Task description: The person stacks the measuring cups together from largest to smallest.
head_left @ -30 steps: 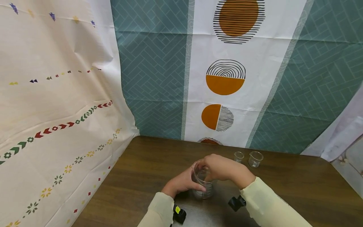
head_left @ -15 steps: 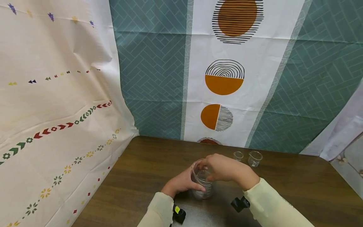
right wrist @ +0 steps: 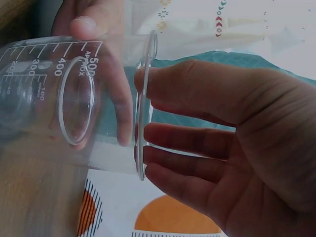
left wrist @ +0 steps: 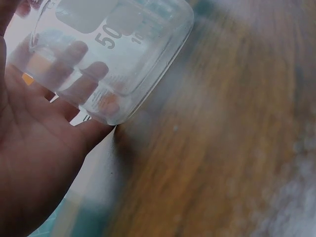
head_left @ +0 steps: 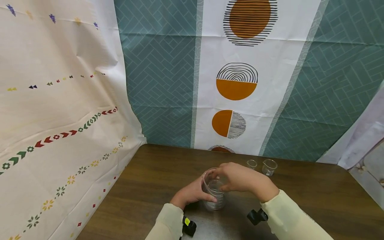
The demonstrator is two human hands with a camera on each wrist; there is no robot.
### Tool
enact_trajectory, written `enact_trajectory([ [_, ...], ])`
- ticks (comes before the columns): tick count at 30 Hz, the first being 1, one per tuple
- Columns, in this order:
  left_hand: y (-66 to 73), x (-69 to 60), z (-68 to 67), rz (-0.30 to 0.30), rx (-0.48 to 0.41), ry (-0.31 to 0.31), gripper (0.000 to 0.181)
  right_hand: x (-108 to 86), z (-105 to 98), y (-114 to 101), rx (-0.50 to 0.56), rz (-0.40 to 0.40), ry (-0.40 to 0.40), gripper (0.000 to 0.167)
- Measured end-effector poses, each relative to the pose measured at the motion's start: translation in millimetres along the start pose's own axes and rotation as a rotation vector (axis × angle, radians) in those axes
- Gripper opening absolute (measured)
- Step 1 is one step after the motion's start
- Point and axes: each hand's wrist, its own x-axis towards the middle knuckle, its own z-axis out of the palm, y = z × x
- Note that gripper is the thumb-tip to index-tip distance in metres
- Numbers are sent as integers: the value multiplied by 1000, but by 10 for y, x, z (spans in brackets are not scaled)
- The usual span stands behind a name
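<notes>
My left hand (head_left: 192, 193) grips a large clear glass beaker (head_left: 217, 204) from the left side, thumb in front; the beaker stands upright on the table. In the right wrist view its white scale reaches 500, and a smaller glass beaker (right wrist: 42, 98) sits nested inside it, lower than the large rim. My right hand (head_left: 241, 178) is over the mouth of the large beaker from the right. Its thumb and fingers (right wrist: 185, 140) are spread and loosely bent at the rim, with nothing visible between them. Left fingers (left wrist: 86, 81) show through the glass in the left wrist view.
Two small glass beakers stand toward the back right of the wooden table (head_left: 162, 166): a narrower one (head_left: 251, 164), partly behind my right hand, and a wider one (head_left: 269, 168). Patterned cloth (head_left: 162, 83) hangs along the back and left edges.
My right hand has shifted slightly right, its wrist moving out from the beaker. My left hand and the large beaker stay where they were.
</notes>
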Motion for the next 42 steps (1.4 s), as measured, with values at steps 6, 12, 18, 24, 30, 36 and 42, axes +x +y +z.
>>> enact_trajectory([
  [6,1,0,5,2,-20,-6,92,-33,-12,30,-5,-11,22,43],
  [12,16,3,2,20,-35,-3,92,-63,-24,71,-17,9,22,44],
  [18,14,4,-4,31,-53,2,92,-88,-42,89,-4,21,26,43],
  [24,12,4,8,19,-42,23,93,-117,-55,137,-17,11,37,42],
  [30,4,8,14,17,-40,31,94,-159,-65,204,-46,19,59,41],
  [36,9,2,10,10,-48,28,93,-192,-94,267,-42,13,79,40],
  [42,31,-8,13,4,-36,31,92,-229,-123,328,-43,33,97,43],
])
